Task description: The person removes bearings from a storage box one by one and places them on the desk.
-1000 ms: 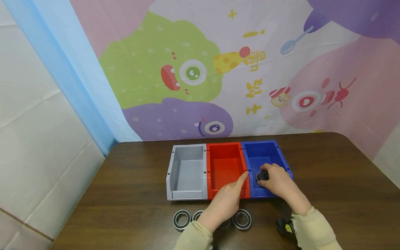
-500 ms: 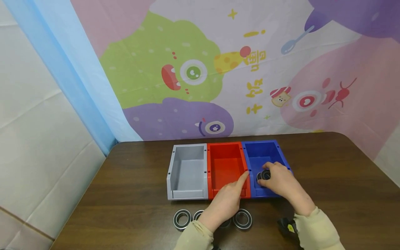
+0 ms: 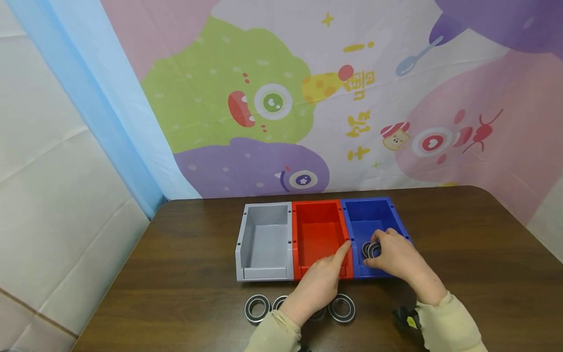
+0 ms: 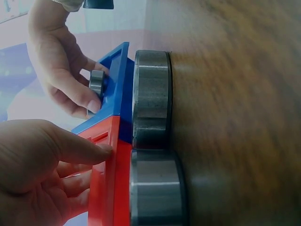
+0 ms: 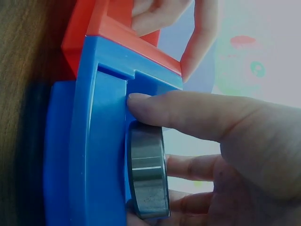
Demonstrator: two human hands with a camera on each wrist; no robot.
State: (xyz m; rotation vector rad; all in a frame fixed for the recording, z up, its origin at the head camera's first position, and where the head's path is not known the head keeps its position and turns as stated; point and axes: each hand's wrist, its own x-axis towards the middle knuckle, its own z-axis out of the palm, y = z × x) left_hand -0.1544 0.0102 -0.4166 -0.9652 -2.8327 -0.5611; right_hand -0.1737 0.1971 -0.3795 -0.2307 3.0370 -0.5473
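My right hand [image 3: 398, 254] reaches into the blue bin [image 3: 367, 210], thumb and fingers around the edge of a ball bearing [image 5: 149, 174] standing on its side. Another bearing [image 3: 365, 250] stands right beside it in the bin. My left hand [image 3: 316, 288] rests at the front of the red bin [image 3: 318, 234]. Its straight index finger touches the wall between the red and blue bins, and its thumb [image 4: 89, 146] lies against the red front lip. The other left fingers are bent inside the red bin, mostly hidden from the head view.
A grey bin [image 3: 266, 244] adjoins the red one on the left. Several bearings [image 3: 341, 296] lie flat in a row on the brown table [image 3: 184, 274] before the bins, partly covered by my left arm. A cartoon-print cloth [image 3: 264, 49] hangs behind.
My right hand has shifted slightly right inside the blue bin, and the bearing at its fingertips shows more of its ring face. The left hand keeps its place.
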